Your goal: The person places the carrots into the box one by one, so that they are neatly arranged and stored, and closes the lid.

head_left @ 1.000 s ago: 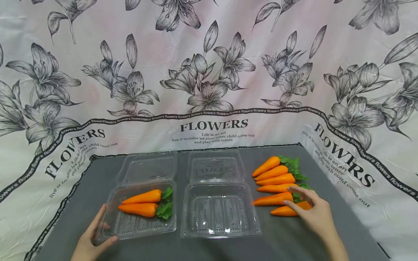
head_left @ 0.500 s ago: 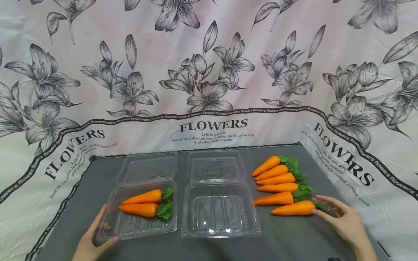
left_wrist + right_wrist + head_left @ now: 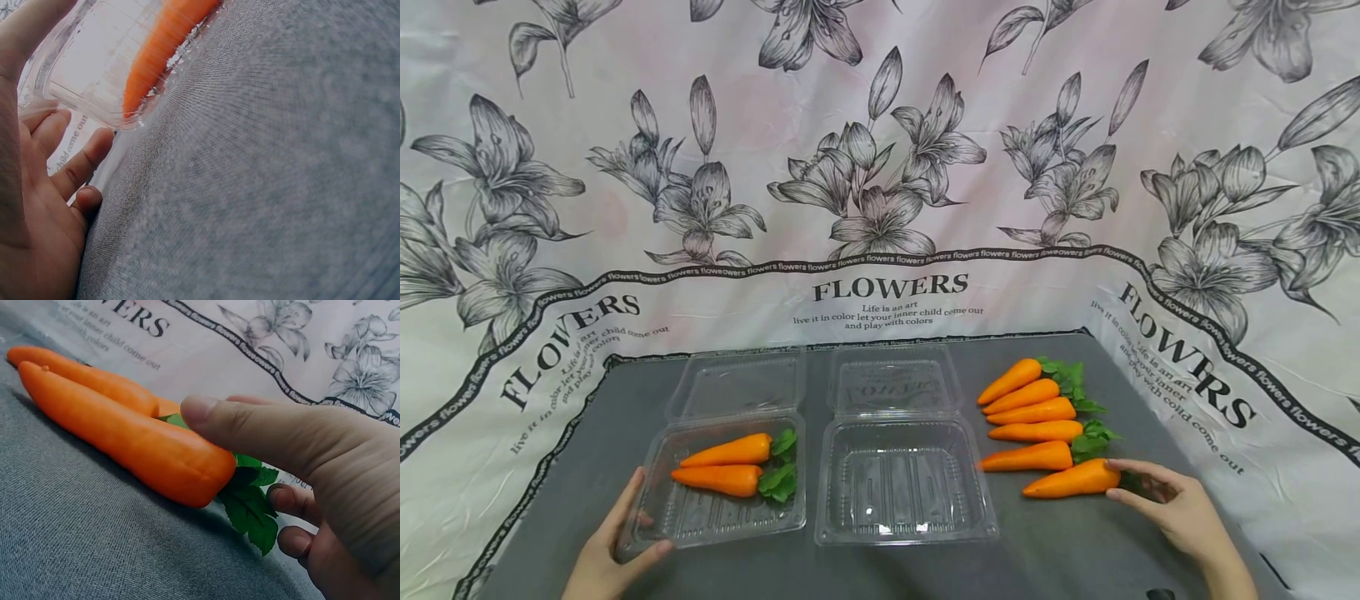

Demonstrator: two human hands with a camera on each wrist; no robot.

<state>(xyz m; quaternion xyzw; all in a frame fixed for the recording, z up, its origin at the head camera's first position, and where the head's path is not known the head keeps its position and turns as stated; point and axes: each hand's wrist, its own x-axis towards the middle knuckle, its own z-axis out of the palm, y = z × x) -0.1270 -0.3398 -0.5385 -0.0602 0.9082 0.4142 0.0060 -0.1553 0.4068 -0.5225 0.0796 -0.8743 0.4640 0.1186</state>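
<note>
My left hand (image 3: 606,550) holds the near left corner of a clear plastic clamshell box (image 3: 730,533), thumb at the front rim and fingers along the side. Inside it lie two orange carrots with green leaves, the nearer carrot (image 3: 718,480) partly showing in the left wrist view. My right hand (image 3: 1180,508) has thumb and index finger around the leafy end of the nearest carrot (image 3: 1071,480) in the row at right. In the right wrist view this carrot (image 3: 125,437) lies on the grey cloth, and the thumb (image 3: 231,422) overlaps its upper edge.
A second clear clamshell box (image 3: 906,537), lid folded back, stands in the middle. Beyond the right hand's carrot lie several more carrots, among them one carrot (image 3: 1033,456) close beside it. A flower-printed curtain (image 3: 880,167) surrounds the grey table (image 3: 1037,558).
My right hand has drawn back from over the row and come round to the nearest carrot's leafy end, now closing on it; the carrot has shifted slightly. My left hand stays at the box.
</note>
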